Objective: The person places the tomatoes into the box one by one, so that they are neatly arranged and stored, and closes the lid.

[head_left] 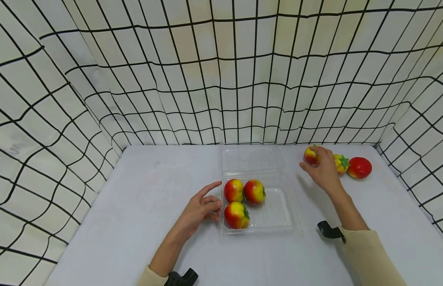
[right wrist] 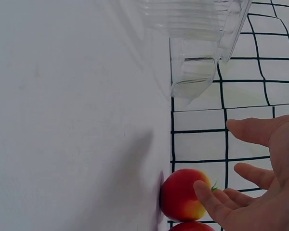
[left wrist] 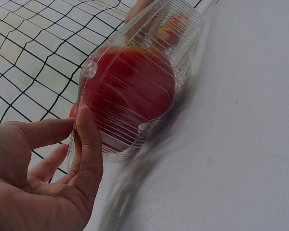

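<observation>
Held the right hand (head_left: 323,167) over the surface (head_left: 135,222), out at two o'clock from the clear box (head_left: 276,210), with thumb and fingers spread beside a red-and-yellow fruit (head_left: 308,157) at that hand's ten o'clock. Could not tell touching from merely near at those fingertips. Saw the yellow fruit (head_left: 340,163) and, beyond, the red fruit (head_left: 360,167) lying at the same hand's three o'clock. Rested the left hand (head_left: 198,208) at the box's nine o'clock, with parted, loosely bent fingers at the rim, apparently for a steadying touch rather than a firm pinch. Saw the lid (head_left: 251,161) folded back toward twelve, and three packed fruits (head_left: 236,215) inside at eight, ten and twelve, with bare space from two to five. Judged the step in hand as taking up a fourth fruit, roughly halfway through filling the box. Called next, most likely, for bringing thumb and fingers together round the red-and-yellow fruit, lifting clear of the neighbours, then carrying toward seven o'clock and lowering into the bare space without nudging the packed fruits.
</observation>
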Available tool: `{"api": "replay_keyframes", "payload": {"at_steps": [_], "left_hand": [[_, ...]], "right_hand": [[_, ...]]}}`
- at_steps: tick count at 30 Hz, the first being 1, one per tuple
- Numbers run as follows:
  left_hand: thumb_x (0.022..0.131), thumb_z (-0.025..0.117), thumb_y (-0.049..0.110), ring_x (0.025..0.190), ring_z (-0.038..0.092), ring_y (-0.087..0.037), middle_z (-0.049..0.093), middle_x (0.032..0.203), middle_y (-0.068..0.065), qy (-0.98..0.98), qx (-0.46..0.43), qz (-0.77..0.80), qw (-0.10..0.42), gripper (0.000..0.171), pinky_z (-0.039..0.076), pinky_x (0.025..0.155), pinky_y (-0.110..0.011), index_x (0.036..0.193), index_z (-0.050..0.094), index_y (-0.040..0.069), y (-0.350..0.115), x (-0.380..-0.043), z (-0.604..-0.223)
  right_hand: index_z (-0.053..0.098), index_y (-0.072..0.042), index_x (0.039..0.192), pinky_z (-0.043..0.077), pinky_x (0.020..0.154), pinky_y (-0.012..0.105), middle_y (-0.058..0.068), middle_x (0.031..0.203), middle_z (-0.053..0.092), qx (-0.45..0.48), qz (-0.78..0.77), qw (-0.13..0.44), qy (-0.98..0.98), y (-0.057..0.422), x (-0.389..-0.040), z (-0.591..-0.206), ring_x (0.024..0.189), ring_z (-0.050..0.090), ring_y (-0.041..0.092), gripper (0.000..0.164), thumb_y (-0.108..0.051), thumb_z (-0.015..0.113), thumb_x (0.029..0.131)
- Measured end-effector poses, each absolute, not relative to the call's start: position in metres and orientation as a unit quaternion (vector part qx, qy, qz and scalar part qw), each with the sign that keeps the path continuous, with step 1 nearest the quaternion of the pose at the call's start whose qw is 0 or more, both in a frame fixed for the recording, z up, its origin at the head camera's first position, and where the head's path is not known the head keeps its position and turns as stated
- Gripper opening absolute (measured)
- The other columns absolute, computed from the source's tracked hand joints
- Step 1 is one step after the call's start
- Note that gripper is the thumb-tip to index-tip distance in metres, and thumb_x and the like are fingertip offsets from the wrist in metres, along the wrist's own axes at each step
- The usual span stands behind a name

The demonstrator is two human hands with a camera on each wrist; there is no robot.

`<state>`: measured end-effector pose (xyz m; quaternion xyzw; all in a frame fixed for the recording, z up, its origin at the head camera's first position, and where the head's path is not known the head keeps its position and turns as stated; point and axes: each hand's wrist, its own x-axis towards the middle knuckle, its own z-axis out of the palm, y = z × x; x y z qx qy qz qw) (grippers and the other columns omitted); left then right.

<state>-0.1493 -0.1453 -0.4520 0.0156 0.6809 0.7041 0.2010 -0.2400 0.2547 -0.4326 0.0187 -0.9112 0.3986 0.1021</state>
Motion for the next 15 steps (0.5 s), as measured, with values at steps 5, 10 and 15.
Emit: {"api": "replay_keyframes", "payload": {"at_steps": [5, 10, 15], "left_hand": [[0.102, 0.065, 0.012, 0.073, 0.065, -0.014, 0.064, 0.086, 0.002, 0.682, 0.015, 0.703, 0.201, 0.063, 0.063, 0.073, -0.026, 0.159, 0.041, 0.024, -0.1459, -0.1486, -0.4518], [0.102, 0.066, 0.013, 0.073, 0.065, -0.014, 0.064, 0.087, 0.001, 0.683, 0.018, 0.703, 0.199, 0.064, 0.063, 0.073, -0.025, 0.159, 0.041, 0.022, -0.1453, -0.1487, -0.4522], [0.101, 0.067, 0.013, 0.073, 0.065, -0.013, 0.064, 0.087, 0.001, 0.683, 0.018, 0.704, 0.196, 0.064, 0.064, 0.073, -0.025, 0.159, 0.041, 0.023, -0.1451, -0.1486, -0.4527]], "right_hand": [[0.047, 0.005, 0.149, 0.041, 0.116, 0.067, 0.034, 0.158, 0.029, 0.008, 0.409, 0.108, -0.906, 0.2559, -0.2411, -0.431, 0.142, 0.036, 0.054, 0.063, -0.01, 0.074, 0.094], [0.046, 0.006, 0.149, 0.048, 0.111, 0.063, 0.033, 0.158, 0.03, 0.004, 0.415, 0.111, -0.903, 0.2588, -0.242, -0.4321, 0.139, 0.042, 0.051, 0.064, -0.009, 0.074, 0.094], [0.045, 0.005, 0.15, 0.047, 0.112, 0.063, 0.033, 0.16, 0.029, 0.002, 0.41, 0.107, -0.906, 0.2616, -0.2439, -0.4342, 0.14, 0.041, 0.051, 0.066, -0.009, 0.074, 0.093]]}}
